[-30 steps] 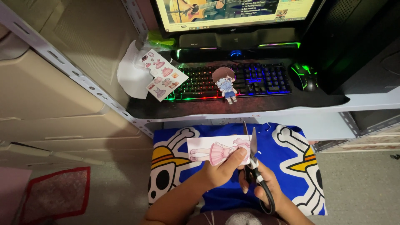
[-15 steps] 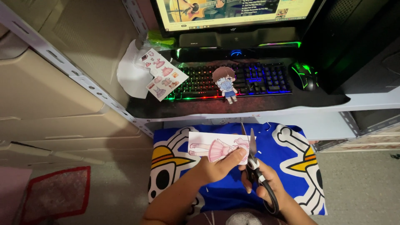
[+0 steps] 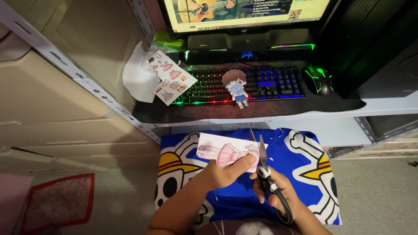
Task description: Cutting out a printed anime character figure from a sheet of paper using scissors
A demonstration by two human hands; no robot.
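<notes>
keyboard (image 3: 244,85), paper doll (image 3: 235,88), mouse (image 3: 317,78)

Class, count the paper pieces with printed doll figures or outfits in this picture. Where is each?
3: a paper doll on the keyboard, an outfit sheet at the keyboard's left end, and a slip held by the left hand.

Two hands (image 3: 226,172), one pair of scissors (image 3: 264,169), two printed sheets (image 3: 222,150), one paper doll (image 3: 236,88), one keyboard (image 3: 270,82), one mouse (image 3: 317,78)

Blue skull-patterned cloth (image 3: 300,161), pink-skirted white paper cutout (image 3: 224,151), rainbow-lit black keyboard (image 3: 270,82).
</notes>
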